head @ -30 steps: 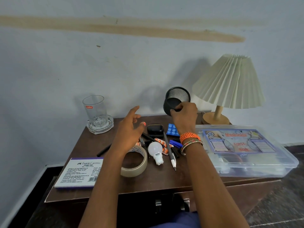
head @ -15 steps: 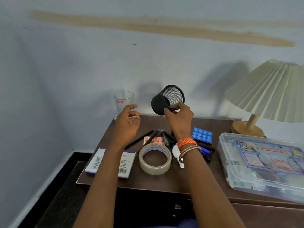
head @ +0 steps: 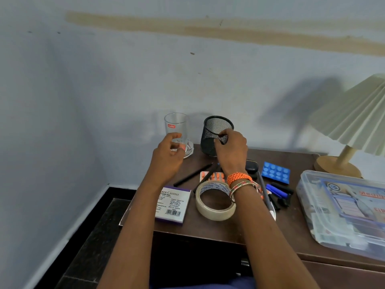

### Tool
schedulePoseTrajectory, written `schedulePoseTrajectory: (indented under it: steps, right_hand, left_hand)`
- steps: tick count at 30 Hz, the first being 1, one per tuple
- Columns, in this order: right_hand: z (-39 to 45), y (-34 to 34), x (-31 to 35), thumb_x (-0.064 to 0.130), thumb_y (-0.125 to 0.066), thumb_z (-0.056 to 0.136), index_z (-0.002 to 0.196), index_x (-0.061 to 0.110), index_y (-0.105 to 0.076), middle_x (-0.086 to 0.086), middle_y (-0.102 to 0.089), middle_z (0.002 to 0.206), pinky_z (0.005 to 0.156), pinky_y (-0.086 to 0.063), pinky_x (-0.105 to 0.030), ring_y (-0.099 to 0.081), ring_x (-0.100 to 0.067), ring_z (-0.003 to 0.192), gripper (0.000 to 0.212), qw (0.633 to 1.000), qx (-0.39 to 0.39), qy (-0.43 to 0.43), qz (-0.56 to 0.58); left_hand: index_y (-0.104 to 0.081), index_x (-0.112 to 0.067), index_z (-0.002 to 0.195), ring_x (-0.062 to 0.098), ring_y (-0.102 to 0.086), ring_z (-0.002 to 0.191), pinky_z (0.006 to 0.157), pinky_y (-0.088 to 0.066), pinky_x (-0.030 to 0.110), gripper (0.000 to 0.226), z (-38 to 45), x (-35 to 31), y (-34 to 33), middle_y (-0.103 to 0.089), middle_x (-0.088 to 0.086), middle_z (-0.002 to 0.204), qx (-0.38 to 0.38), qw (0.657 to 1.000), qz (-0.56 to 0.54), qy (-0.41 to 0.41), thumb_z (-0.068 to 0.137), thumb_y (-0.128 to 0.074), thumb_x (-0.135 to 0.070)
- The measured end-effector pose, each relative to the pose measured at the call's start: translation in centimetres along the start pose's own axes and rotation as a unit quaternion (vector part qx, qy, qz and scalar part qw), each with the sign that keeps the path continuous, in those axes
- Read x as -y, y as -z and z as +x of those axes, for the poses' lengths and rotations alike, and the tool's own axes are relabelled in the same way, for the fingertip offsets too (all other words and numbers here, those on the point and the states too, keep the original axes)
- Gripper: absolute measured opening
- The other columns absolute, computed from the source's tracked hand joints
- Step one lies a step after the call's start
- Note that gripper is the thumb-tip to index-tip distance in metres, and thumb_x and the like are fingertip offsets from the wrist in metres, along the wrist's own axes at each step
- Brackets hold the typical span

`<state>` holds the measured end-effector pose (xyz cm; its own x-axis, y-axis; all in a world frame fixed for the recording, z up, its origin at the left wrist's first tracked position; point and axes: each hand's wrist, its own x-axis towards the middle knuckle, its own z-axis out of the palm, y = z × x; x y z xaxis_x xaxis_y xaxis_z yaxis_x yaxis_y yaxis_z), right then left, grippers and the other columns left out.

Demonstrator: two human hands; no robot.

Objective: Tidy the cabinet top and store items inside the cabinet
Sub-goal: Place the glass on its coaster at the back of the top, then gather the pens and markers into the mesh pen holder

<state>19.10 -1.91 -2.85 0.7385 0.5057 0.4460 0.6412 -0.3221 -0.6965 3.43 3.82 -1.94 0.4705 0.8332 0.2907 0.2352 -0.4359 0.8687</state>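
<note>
Cabinet top (head: 291, 217) crowded, brown, against the wall. Clear first-aid box (head: 343, 207) at the right edge, lamp (head: 354, 122) behind it. Mesh pen cup (head: 210, 134) upright at the back, pinched at its near rim by right hand (head: 231, 151). Left hand (head: 168, 157) loosely curled, holding nothing, before the glass (head: 176, 126). Tape roll (head: 215, 203), stamp pad box (head: 174, 204), pens (head: 279, 192) below.

A black mesh pen cup (head: 212, 134) stands nearly upright at the back of the dark wooden cabinet top (head: 291, 215), mouth open upward.
</note>
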Motion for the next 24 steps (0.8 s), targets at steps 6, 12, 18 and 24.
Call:
schedulePoseTrajectory:
  steps: [6,12,18,24]
  right_hand:
    - [-0.1,-0.3,-0.2,0.02,-0.06,0.09,0.116,0.012,-0.061,-0.011,-0.061,0.117,0.089,-0.044,-0.033,-0.057,-0.027,0.109,0.027,1.0,0.015,-0.014,-0.02]
    - [-0.3,0.6,0.4,0.023,-0.055,0.091,0.125,0.019,-0.053,-0.01,-0.048,0.124,0.079,-0.044,-0.033,-0.059,-0.03,0.101,0.034,0.998,0.017,-0.014,-0.057]
    - [1.2,6.6,1.8,0.019,-0.054,0.085,0.101,0.02,-0.065,-0.004,-0.064,0.107,0.075,-0.037,-0.027,-0.06,-0.026,0.095,0.02,0.99,-0.118,-0.07,0.017]
    - [0.1,8.9,-0.6,0.02,-0.053,0.086,0.105,0.012,-0.067,-0.014,-0.063,0.115,0.088,-0.047,-0.037,-0.06,-0.037,0.105,0.025,0.988,0.023,-0.137,-0.075]
  left_hand:
    - [-0.058,-0.023,0.116,0.002,-0.058,0.08,0.074,-0.049,0.023,0.024,-0.1,0.3,-0.1,-0.062,-0.004,0.103,0.029,0.999,0.04,-0.013,0.093,-0.054,-0.02]
    - [-0.063,-0.029,0.094,-0.001,-0.06,0.084,0.073,-0.043,0.013,0.015,-0.3,0.6,-0.6,-0.065,-0.013,0.089,0.085,0.994,0.075,-0.014,0.084,-0.064,-0.018]
    - [-0.066,-0.018,0.093,0.01,-0.059,0.083,0.077,-0.048,0.025,0.008,-1.0,-0.2,-1.7,-0.065,-0.003,0.089,0.107,0.982,0.152,-0.034,0.086,-0.063,-0.021]
    - [-0.061,-0.023,0.096,0.02,-0.061,0.09,0.082,-0.052,0.038,0.018,-1.2,0.2,-3.7,-0.065,-0.001,0.096,0.135,0.953,0.269,0.026,0.086,-0.06,-0.038]
